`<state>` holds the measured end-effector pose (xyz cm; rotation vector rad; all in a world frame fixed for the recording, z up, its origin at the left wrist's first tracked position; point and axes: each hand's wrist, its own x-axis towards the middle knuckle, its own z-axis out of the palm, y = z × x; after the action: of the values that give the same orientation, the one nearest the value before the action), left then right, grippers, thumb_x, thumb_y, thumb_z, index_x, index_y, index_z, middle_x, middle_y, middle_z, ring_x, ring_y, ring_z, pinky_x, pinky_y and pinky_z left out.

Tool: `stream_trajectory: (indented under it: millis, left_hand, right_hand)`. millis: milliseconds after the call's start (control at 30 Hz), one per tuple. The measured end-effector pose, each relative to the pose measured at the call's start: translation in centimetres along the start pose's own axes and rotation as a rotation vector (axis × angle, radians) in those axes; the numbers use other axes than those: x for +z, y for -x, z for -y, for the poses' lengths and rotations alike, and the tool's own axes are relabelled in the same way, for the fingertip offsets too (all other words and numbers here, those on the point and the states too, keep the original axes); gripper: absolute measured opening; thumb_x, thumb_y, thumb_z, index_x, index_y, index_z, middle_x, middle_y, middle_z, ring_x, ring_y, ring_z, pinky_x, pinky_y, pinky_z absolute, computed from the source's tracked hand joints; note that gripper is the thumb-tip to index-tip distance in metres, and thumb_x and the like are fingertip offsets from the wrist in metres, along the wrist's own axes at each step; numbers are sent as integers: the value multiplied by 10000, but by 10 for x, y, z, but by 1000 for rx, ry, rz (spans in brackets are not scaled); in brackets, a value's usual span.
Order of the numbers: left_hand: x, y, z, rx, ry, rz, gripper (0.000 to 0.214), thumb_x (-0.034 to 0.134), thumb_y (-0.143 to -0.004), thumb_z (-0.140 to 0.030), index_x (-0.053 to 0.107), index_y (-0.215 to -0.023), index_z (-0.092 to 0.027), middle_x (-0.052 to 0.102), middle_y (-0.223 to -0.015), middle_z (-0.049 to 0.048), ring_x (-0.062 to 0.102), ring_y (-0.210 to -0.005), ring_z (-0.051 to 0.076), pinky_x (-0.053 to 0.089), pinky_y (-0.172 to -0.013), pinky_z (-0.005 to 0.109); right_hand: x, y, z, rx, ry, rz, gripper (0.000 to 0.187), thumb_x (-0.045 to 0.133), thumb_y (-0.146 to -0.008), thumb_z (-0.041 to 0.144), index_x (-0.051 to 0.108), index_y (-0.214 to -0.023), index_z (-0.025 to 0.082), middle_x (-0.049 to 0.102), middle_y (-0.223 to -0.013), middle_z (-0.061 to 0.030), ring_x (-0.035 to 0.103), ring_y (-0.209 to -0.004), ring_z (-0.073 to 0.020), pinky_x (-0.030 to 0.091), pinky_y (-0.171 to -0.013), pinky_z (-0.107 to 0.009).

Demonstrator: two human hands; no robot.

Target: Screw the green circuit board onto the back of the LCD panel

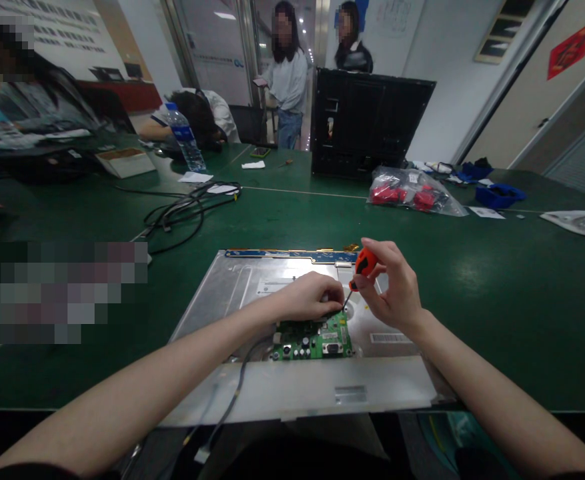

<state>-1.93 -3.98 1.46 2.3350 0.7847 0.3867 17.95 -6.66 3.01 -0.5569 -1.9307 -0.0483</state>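
Observation:
A silver metal monitor back panel lies flat on the green table in front of me. A small green circuit board sits on its near middle. My right hand grips an orange-handled screwdriver, its thin shaft angled down-left to the board's far edge. My left hand is closed in a pinch at the board's top edge, right beside the screwdriver tip; what it pinches is hidden. A grey cable runs from the board toward me over the panel's near edge.
A black monitor stands at the back of the green table. A clear bag of red parts lies right of it, a black cable bundle and a water bottle to the left. Other people sit and stand beyond.

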Motion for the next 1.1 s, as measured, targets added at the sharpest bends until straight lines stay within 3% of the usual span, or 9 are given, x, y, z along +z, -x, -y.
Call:
stream_trajectory:
  millis: [200, 467, 633, 900, 1100]
  left_hand:
    - [0, -1, 0, -5, 7, 8, 85, 648, -854, -121, 722, -826, -154, 706, -762, 13, 610, -689, 146, 420, -666, 245]
    - [0, -1, 2, 0, 3, 14, 83, 645, -859, -121, 724, -854, -149, 723, -800, 25, 633, -733, 157, 441, -692, 248]
    - [0, -2, 2, 9, -8, 17, 97, 646, -856, -122, 731, -893, -149, 736, -830, 34, 636, -749, 160, 446, -701, 250]
    - [-1, -1, 0, 3, -16, 7, 77, 650, -849, -129, 717, -828, -161, 701, -753, 6, 604, -686, 141, 418, -654, 234]
    - [-1, -1, -1, 0, -21, 10, 72, 656, -846, -114, 718, -836, -151, 701, -764, 11, 609, -694, 142, 421, -664, 235]
  right_hand:
    - [-1, 1, 3, 37, 14, 18, 640, 500, -943, 101, 390, -1543, 294, 643, -1124, -76, 656, -806, -149, 572, -516, -212]
    - [3, 2, -2, 3, 36, -34, 579, 632, -937, 166, 423, -1462, 292, 587, -860, 34, 560, -572, -94, 520, -453, -191]
    - [2, 3, -4, 6, 19, -10, 564, 638, -946, 192, 423, -1457, 295, 582, -878, 23, 550, -579, -97, 509, -446, -195]
    - [0, 5, 0, 65, 22, 31, 601, 521, -947, 142, 376, -1515, 277, 675, -1023, -47, 662, -686, -130, 561, -497, -218]
    - [2, 2, 0, 42, 42, -17, 558, 583, -938, 144, 427, -1457, 275, 607, -907, 13, 595, -582, -93, 515, -452, -191]
